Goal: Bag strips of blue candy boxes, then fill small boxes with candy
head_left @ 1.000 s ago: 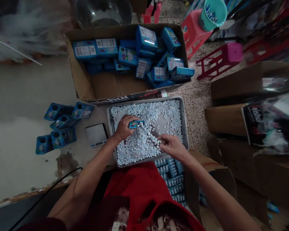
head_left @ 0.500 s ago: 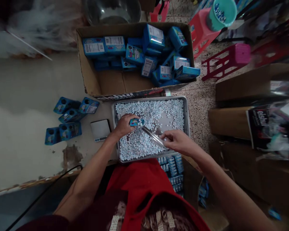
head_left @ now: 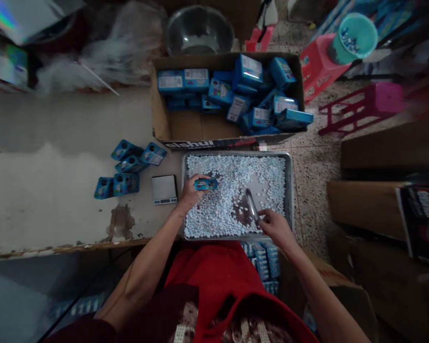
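My left hand (head_left: 190, 194) is closed round a small blue box (head_left: 205, 184) above the left part of a metal tray (head_left: 289, 190). Small pale blue and white pieces (head_left: 214, 214) are spread over the tray, with bare metal showing at its right middle. Over that right part, my right hand (head_left: 272, 225) grips the lower end of a narrow metal scoop (head_left: 252, 206), whose far end points up and left, apart from the box. Left of the tray, a small scale (head_left: 164, 189) lies on the table.
Several blue boxes (head_left: 127, 183) stand left of the scale. Behind the tray is a cardboard carton (head_left: 186, 127) of blue boxes, then a metal bowl (head_left: 200, 31). A pink stool (head_left: 386, 99) and brown cartons (head_left: 368, 205) are at the right.
My right hand has drawn the scoop away from the small box, rightward over the tray. My left hand still holds the box. The whole view has shifted.
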`<state>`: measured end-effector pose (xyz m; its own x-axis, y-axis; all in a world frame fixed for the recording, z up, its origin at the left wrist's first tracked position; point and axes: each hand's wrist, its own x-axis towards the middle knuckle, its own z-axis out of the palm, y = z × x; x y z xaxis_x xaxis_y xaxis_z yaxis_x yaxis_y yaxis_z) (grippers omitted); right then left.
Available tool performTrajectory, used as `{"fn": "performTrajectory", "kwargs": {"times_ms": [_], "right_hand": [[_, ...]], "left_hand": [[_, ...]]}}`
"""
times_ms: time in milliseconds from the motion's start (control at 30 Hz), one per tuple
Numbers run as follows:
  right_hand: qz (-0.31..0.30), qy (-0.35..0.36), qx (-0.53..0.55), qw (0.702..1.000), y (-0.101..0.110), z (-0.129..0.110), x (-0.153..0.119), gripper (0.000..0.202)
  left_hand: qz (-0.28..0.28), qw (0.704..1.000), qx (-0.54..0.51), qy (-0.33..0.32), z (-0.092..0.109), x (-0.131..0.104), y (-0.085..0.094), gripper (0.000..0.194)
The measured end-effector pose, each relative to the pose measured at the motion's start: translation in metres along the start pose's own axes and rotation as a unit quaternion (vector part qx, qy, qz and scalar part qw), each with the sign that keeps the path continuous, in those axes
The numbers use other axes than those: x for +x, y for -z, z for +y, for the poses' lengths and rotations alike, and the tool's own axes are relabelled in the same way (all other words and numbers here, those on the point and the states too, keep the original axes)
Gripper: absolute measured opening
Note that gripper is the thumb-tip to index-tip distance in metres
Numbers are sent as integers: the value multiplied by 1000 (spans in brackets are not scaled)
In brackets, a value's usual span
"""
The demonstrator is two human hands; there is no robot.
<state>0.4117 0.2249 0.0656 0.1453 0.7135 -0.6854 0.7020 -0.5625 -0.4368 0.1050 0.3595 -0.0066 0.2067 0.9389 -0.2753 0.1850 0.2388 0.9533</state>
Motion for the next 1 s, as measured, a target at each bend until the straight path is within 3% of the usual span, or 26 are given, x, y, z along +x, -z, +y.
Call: {"fn": "performTrajectory", "kwargs": {"times_ms": [100, 233, 300, 367, 433, 533, 600, 667, 733, 767, 833, 867, 933, 1000], "right_hand": [[-17, -33, 60, 997, 0, 18, 17, 37], [33, -39, 62, 997, -7, 48, 37, 40], [55, -23, 45, 997, -13, 55, 40, 40], [70, -9, 34, 997, -19, 53, 41, 41], [83, 0, 9, 996, -25, 46, 42, 39], [109, -8, -71, 991, -29, 40, 43, 33], [121, -34, -152, 980, -29, 46, 42, 32], [126, -59, -217, 966, -30, 60, 39, 32], [129, -75, -237, 960, -34, 74, 36, 31], [131, -79, -234, 960, -38, 79, 36, 30], [139, -80, -216, 963, -48, 82, 38, 28], [146, -81, -203, 965, -54, 79, 39, 29], [161, -84, -175, 968, -66, 66, 41, 34], [167, -85, -148, 971, -76, 48, 41, 40]], "left_hand": [[90, 995, -26, 19, 4, -10, 21, 40], [334, 938, 86, -20, 2, -18, 71, 40], [360, 919, 147, -62, -3, -11, 95, 35], [334, 919, 185, -95, -12, 5, 110, 29], [327, 913, 221, -106, -24, 26, 114, 28], [392, 869, 287, -90, -36, 42, 106, 39], [451, 829, 321, -82, -29, 40, 102, 49], [485, 801, 332, -113, -3, 37, 105, 51], [470, 798, 327, -188, 40, 53, 110, 36], [440, 805, 325, -230, 65, 71, 112, 24], [345, 826, 350, -274, 114, 132, 112, 8], [301, 834, 370, -279, 135, 170, 108, 10], [206, 852, 396, -275, 161, 248, 96, 40], [67, 854, 458, -235, 167, 311, 80, 60]]}}
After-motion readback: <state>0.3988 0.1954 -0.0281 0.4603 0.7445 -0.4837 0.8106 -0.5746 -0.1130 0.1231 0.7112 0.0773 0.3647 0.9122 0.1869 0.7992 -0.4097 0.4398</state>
